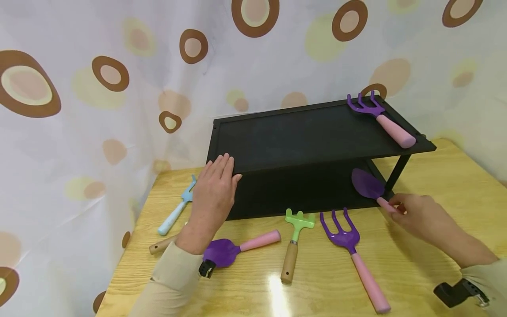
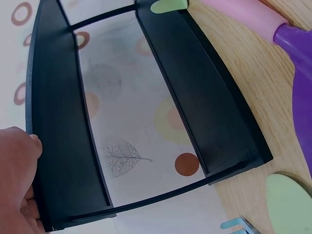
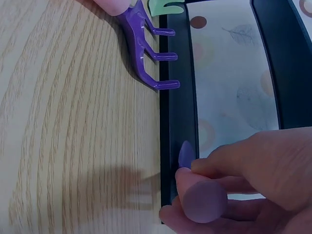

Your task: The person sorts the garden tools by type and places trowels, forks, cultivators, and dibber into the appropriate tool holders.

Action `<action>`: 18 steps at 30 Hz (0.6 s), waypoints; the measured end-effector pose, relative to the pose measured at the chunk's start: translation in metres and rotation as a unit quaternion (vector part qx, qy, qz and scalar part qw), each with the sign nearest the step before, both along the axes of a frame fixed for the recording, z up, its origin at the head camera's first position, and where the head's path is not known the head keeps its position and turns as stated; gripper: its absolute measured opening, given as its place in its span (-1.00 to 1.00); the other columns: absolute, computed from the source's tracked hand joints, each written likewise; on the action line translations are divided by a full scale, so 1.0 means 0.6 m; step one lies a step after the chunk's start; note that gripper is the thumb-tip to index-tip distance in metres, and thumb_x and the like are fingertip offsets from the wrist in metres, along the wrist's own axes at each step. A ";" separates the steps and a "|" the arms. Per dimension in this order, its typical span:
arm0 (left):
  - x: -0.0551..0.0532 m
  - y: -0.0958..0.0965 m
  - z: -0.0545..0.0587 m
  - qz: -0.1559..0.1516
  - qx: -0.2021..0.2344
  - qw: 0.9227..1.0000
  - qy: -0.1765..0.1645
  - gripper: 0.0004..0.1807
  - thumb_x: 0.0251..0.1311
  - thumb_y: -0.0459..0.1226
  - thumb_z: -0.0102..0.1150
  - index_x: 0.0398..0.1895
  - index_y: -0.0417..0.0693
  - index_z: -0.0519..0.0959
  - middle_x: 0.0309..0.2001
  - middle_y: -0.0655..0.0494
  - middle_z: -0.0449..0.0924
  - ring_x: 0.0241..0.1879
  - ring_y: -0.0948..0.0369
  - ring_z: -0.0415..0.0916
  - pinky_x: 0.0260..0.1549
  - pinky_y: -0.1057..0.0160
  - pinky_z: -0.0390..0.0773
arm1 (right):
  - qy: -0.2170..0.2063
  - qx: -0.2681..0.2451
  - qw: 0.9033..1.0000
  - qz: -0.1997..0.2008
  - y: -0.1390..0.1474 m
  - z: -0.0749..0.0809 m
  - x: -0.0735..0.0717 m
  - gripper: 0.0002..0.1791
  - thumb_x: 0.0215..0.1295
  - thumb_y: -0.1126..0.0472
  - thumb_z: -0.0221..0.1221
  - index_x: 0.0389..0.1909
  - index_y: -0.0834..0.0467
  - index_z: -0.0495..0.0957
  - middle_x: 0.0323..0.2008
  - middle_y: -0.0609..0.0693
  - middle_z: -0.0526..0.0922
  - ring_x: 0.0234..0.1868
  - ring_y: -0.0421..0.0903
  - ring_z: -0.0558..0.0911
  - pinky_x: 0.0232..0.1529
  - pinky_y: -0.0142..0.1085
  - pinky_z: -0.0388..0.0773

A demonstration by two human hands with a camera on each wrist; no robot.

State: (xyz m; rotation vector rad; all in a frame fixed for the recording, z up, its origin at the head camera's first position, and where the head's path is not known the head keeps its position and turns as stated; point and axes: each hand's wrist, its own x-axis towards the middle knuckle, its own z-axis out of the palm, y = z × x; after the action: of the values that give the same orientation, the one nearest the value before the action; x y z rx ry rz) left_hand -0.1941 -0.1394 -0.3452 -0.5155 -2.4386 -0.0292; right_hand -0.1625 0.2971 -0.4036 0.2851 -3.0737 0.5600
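Note:
Fingers extended, my left hand [image 1: 215, 189] lies flat on the left front corner of the upper level of a black two-tier rack [image 1: 285, 136]. At the rack's right end, my right hand [image 1: 420, 218] pinches the pink handle of a purple hand trowel [image 1: 366, 184]. Its blade reaches over the lower level, and the handle's round end faces the camera in the right wrist view. A purple hand rake [image 1: 366, 108] with a pink handle lies on the upper level at the right.
Along the rack's front on the wooden table [image 1: 317, 295] lie a purple fork [image 1: 344, 237], a green rake [image 1: 299, 222] and another purple trowel [image 1: 222, 253]. A light-blue rake [image 1: 174, 215] and a wooden handle [image 1: 160, 245] are at the left. A patterned curtain [image 1: 277, 79] hangs behind.

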 end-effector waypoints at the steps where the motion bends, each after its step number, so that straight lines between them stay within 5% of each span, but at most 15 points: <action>1: 0.000 0.000 0.000 0.000 -0.001 1.000 0.001 -0.51 0.48 -0.14 -0.02 0.32 -0.26 0.45 0.30 -0.11 0.51 0.34 0.02 0.44 0.38 0.02 0.36 | 0.001 -0.003 1.000 -0.002 -0.002 -0.002 -0.002 -0.75 0.31 0.20 0.22 -0.23 0.37 0.62 -0.49 0.10 0.67 -0.54 -0.10 0.51 -0.56 -0.32 0.36; 10: -0.003 0.001 0.000 0.006 0.002 1.000 0.000 -0.51 0.50 -0.13 -0.04 0.33 -0.25 0.44 0.31 -0.11 0.51 0.35 0.03 0.43 0.40 0.03 0.35 | 0.028 -0.030 0.999 -0.013 -0.014 -0.015 -0.013 -0.76 0.29 0.23 0.21 -0.28 0.39 0.58 -0.51 0.08 0.63 -0.55 -0.12 0.46 -0.56 -0.33 0.36; 18: -0.002 -0.001 -0.003 0.005 0.003 1.000 -0.002 -0.51 0.49 -0.13 -0.04 0.33 -0.25 0.44 0.31 -0.11 0.50 0.35 0.03 0.43 0.39 0.03 0.36 | -0.053 -0.025 0.998 -0.037 -0.008 0.010 -0.003 -0.52 0.42 -0.02 0.10 -0.01 0.37 0.53 -0.27 0.20 0.70 -0.45 -0.09 0.57 -0.54 -0.30 0.38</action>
State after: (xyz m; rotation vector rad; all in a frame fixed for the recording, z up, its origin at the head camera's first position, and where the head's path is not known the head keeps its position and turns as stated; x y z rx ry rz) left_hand -0.1953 -0.1400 -0.3471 -0.5016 -2.4437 -0.0329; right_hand -0.1645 0.2925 -0.3979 0.1435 -3.1497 0.6700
